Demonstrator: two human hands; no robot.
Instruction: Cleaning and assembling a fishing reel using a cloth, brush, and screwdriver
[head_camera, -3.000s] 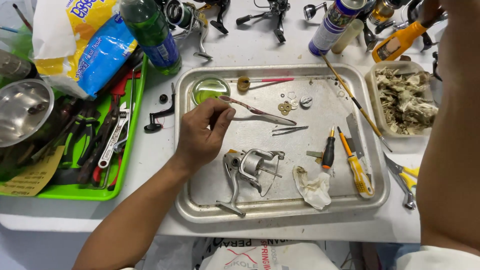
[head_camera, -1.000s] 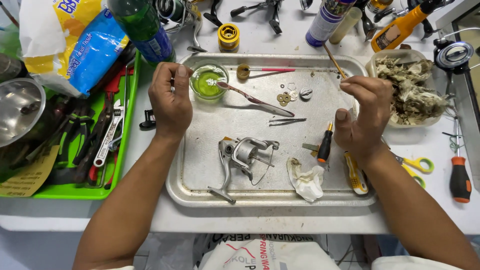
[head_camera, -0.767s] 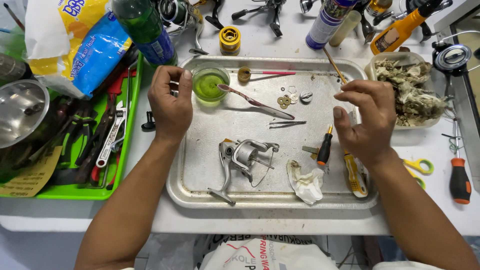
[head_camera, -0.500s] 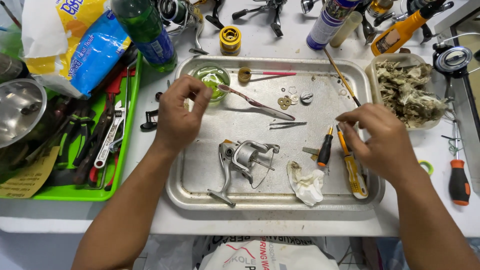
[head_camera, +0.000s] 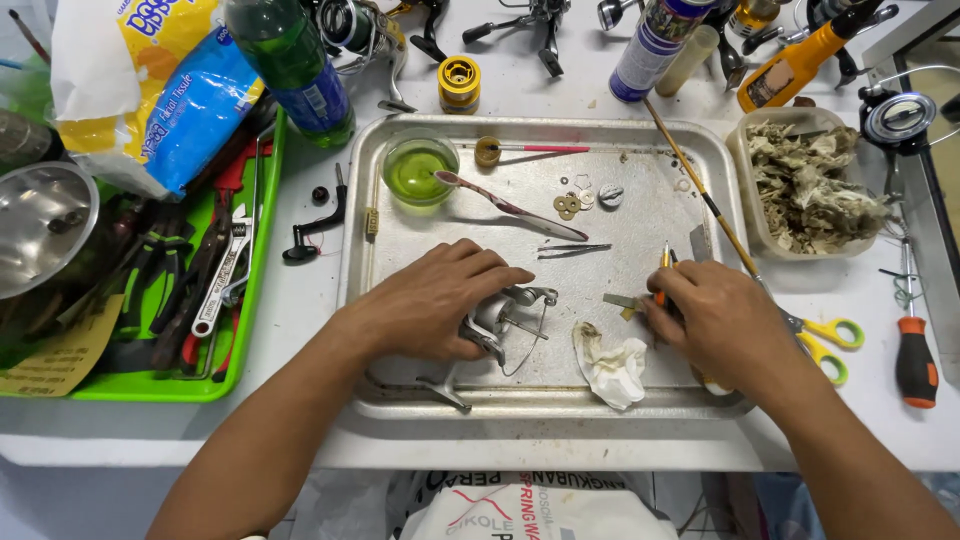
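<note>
Left hand (head_camera: 430, 305) lies palm down on a spinning fishing reel (head_camera: 500, 320) near the front edge of the metal tray (head_camera: 640, 210). Its fingers are curled over the reel body, gripping it; the bail wire and the reel foot show from under the hand.

Right hand (head_camera: 720, 325) rests at the tray's front right corner. Its fingers are pinched narrow around a small screwdriver (head_camera: 664, 262) with an orange-and-black handle, whose end sticks out above the knuckles. A small flat metal piece (head_camera: 620, 300) lies just beside the fingertips; whether it is touched cannot be told.

Between the 2 hands lies a crumpled white rag (head_camera: 612, 365), touching the tray floor near its front rim.

Toward the tray's rear left corner stands a small bowl of green liquid (head_camera: 418, 170), with a toothbrush (head_camera: 510, 207) running from it toward the centre. Tweezers (head_camera: 572, 249) lie at mid-tray, and small washers (head_camera: 568, 204) behind them.

On the tabletop, a green tray of hand tools (head_camera: 190, 290) sits at the left edge. Yellow-handled scissors (head_camera: 825, 340) and a red-and-black screwdriver (head_camera: 915, 360) lie at the right edge.
</note>
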